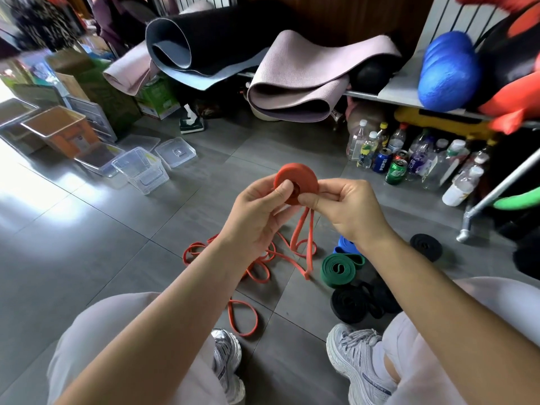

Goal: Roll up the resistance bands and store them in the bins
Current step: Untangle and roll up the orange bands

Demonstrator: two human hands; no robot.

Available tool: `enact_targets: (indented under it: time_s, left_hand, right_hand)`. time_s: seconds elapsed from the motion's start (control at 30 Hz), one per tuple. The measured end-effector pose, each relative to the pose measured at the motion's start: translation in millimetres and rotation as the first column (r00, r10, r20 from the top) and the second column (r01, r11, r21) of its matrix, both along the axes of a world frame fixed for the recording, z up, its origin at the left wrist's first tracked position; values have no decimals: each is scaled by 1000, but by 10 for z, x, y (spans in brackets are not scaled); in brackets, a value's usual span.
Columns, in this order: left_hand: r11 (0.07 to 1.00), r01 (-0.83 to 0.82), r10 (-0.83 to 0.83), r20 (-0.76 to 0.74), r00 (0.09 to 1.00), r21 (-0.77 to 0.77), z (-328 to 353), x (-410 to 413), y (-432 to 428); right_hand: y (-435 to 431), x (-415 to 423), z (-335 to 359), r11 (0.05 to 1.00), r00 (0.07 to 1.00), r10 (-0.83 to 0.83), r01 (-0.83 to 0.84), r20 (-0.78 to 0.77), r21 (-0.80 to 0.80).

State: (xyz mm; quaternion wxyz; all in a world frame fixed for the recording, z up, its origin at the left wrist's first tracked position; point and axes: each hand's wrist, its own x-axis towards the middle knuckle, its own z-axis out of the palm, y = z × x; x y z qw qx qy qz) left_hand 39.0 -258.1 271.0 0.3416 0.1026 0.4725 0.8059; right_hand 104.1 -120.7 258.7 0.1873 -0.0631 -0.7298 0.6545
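Observation:
Above the grey floor, my left hand and my right hand both pinch a partly rolled orange resistance band. Its coil sits between my thumbs, and the loose tail hangs down to a tangle of orange loops on the floor. A rolled green band, a blue band behind it and black bands lie to the right. Another black roll sits further right. Clear plastic bins stand at the left.
An orange-based bin and clear lids sit left of the clear bins. Rolled yoga mats lie on a low rack at the back. Bottles and cans crowd the floor at right. My knees and sneakers fill the bottom.

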Motion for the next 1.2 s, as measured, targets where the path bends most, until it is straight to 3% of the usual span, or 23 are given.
enact_targets:
  time_s: [0.07,0.1,0.13,0.2,0.3,0.37,0.47,0.57,0.67,0.77,0.87,0.93,1.0,1.03,1.1,1.2]
  left_hand:
    - [989,17,-28,-75,997,-148,21,-38,-10]
    - [958,-17,-48,-219,975,-285,41,-67,-25]
    - [901,-107,-88,-419,904,-420,60,-98,-45]
    - [805,-291,-228,-722,653,-517,83,-120,-77]
    - [724,-349,-433,-786,441,-595,93,-82,-110]
    - [684,-386,-440,-772,459,-619,102,-81,-127]
    - [789,-312,-188,-691,698,-530,166,-107,-139]
    - [920,-188,17,-443,897,-344,173,-127,-151]
    - [990,-90,65,-209,976,-111,107,-123,-126]
    - [999,-44,44,-73,996,8,63,-96,-87]
    - [1000,-25,23,-95,995,-15,56,-93,-81]
    - [972,-107,21,-377,926,-209,72,-117,-98]
    - [866,-318,-81,-737,671,-386,80,-138,-117]
    - [824,-376,-165,-813,558,-425,94,-127,-123]
    - [773,-385,-315,-833,455,-504,100,-115,-130]
    - [739,-365,-353,-786,507,-567,91,-117,-142]
  right_hand:
    - [24,1,1,1000,999,10,-11,38,28]
    - [44,8,9,999,998,17,-20,60,44]
    - [67,17,16,997,996,21,-27,85,70]
    - [102,47,18,980,989,17,-46,148,195]
    - [81,99,-7,933,975,34,-110,220,342]
    - [58,107,1,935,974,58,-129,217,331]
    - [88,74,69,976,991,56,-81,122,203]
    - [104,48,104,992,998,40,-45,46,119]
    - [43,28,82,999,1000,22,-23,10,39]
    - [1,15,75,998,999,22,-23,-24,-58]
    - [27,17,75,999,1000,11,-11,-14,-50]
    - [58,28,83,1000,1000,4,-5,14,25]
    - [86,46,79,993,999,18,-24,50,117]
    - [92,59,69,986,997,26,-38,73,161]
    - [87,83,41,970,993,35,-61,116,236]
    - [84,91,49,966,991,56,-85,125,243]
